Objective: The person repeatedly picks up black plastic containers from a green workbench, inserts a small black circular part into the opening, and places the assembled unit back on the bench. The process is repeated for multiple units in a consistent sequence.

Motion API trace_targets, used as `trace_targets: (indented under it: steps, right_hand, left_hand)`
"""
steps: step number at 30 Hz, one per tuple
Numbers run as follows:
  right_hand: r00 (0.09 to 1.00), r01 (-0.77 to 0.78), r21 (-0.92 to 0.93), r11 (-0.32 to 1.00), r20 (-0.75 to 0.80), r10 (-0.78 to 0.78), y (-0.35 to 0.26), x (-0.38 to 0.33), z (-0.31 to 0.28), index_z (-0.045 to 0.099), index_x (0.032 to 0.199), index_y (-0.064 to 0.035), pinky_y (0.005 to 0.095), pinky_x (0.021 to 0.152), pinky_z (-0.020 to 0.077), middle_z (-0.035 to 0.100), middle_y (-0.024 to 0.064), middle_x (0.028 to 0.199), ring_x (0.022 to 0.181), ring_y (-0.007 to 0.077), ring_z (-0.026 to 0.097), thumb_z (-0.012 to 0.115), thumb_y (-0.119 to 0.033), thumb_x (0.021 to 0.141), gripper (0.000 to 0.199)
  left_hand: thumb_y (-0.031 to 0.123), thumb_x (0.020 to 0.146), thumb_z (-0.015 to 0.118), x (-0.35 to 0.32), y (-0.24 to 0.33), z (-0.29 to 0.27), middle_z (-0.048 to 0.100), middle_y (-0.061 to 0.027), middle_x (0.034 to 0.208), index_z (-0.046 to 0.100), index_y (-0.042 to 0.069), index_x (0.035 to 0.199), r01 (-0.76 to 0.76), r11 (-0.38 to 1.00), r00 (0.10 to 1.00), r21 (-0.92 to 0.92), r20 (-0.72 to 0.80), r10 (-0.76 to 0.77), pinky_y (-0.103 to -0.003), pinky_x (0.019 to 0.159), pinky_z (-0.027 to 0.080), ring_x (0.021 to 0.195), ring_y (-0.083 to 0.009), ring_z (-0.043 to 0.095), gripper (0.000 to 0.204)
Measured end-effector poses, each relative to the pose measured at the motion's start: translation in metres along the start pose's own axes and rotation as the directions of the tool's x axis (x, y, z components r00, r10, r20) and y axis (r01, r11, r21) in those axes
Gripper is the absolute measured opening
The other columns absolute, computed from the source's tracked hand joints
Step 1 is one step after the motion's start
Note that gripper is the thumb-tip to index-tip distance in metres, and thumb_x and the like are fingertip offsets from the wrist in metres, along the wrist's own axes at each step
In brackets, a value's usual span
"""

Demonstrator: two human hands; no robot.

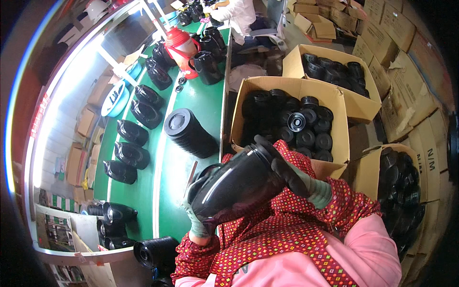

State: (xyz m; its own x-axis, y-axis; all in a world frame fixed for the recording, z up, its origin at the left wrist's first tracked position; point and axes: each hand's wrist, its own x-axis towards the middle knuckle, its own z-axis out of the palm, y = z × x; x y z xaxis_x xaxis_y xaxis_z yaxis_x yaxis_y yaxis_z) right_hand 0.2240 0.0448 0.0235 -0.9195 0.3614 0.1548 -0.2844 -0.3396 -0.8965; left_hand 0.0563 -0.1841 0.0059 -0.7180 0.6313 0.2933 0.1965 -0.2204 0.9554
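Observation:
In front of my chest I hold a glossy black jug body, tilted on its side with its narrower ringed end toward the upper right. My left hand, in a grey-green glove, is closed round its lower left end near the handle; some fingers are hidden behind it. At the ringed end my right hand, in a dark-palmed glove, grips the rim. A tall leaning stack of black round lids stands on the green bench just beyond the jug.
Several black jugs line the bench's left side. A red jug stands farther back. To the right are cardboard boxes with black round parts. More black parts lie at lower left. Another person sits at the far end.

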Motion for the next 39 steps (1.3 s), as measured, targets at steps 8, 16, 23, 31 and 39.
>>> trace_targets:
  steps: [8,16,23,31,39]
  right_hand:
    - [0.992,0.0,-0.217,0.976,-0.12,-0.027,-0.02,0.005,0.009,0.045,0.152,0.0027,0.0366,0.121,0.0338,0.053,0.0161,0.15,0.14,0.0253,0.048,0.055,-0.036,0.11,0.058]
    - [0.879,0.476,-0.684,0.552,0.385,-0.281,-0.038,-0.001,0.014,0.048,0.153,-0.0041,0.0568,0.116,0.0343,0.043,0.03,0.152,0.141,0.0467,0.044,0.074,-0.054,0.089,0.086]
    - [0.788,0.614,-0.592,0.521,0.489,-0.373,-0.046,-0.005,0.016,0.048,0.153,-0.01,0.0555,0.118,0.0361,0.04,0.0286,0.153,0.142,0.0467,0.042,0.08,-0.044,0.084,0.083]
    - [0.899,-0.434,0.083,0.897,0.108,0.425,-0.008,-0.008,-0.006,0.034,0.161,-0.0023,0.0383,0.122,0.0329,0.038,0.0116,0.164,0.145,0.0259,0.04,0.037,-0.053,0.112,0.07]
    - [0.874,0.482,-0.488,0.728,0.328,-0.359,-0.018,-0.026,0.006,0.025,0.165,-0.0022,0.0483,0.127,0.0194,0.026,0.0255,0.168,0.156,0.0418,0.025,0.058,-0.055,0.102,0.088]
  left_hand:
    - [0.01,0.088,0.08,-0.005,-0.015,0.003,0.063,-0.0255,0.137,0.067,-0.007,0.123,-0.081,0.938,0.993,0.337,-0.057,0.107,-0.042,0.099,0.058,0.12,-0.0325,0.067,0.041]
    - [0.026,0.098,0.073,-0.024,-0.053,0.027,0.06,-0.0198,0.144,0.057,-0.001,0.141,0.636,0.64,0.758,-0.432,0.508,-0.409,-0.042,0.106,0.053,0.125,-0.0307,0.064,0.053]
    - [0.021,0.097,0.073,-0.02,-0.04,0.027,0.056,-0.0181,0.149,0.055,0.0,0.144,0.665,0.467,0.746,-0.582,0.532,-0.4,-0.043,0.11,0.051,0.128,-0.0286,0.062,0.054]
    - [0.002,0.079,0.085,0.004,0.032,-0.015,0.075,-0.0224,0.112,0.07,-0.008,0.109,-0.448,0.626,0.887,0.638,0.23,0.401,-0.043,0.096,0.06,0.103,-0.0335,0.076,0.034]
    - [0.019,0.101,0.067,-0.024,-0.019,-0.023,0.062,-0.022,0.142,0.058,-0.007,0.14,0.32,0.947,0.922,-0.033,0.24,-0.304,-0.039,0.105,0.056,0.118,-0.0282,0.069,0.048]
